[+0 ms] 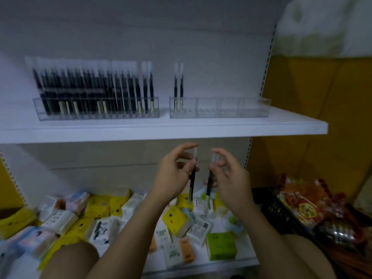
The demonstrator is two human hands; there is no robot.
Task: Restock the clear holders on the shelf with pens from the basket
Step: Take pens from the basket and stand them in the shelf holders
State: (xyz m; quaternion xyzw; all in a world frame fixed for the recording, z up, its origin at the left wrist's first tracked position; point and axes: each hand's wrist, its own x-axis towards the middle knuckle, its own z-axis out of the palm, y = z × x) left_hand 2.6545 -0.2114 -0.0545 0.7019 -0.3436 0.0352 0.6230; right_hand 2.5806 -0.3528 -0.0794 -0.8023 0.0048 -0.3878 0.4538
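My left hand holds one dark pen upright by its clear cap, just below the white shelf. My right hand holds a second dark pen the same way, a short gap to the right. On the shelf, the left clear holder is packed with several dark pens. The right clear holder has two pens standing at its left end; its other slots hold nothing. The frame is blurred.
The lower shelf carries several small boxes in yellow, white and green. A black basket with red and orange packets sits at the right. A yellow wall stands right of the shelving. My knees fill the bottom edge.
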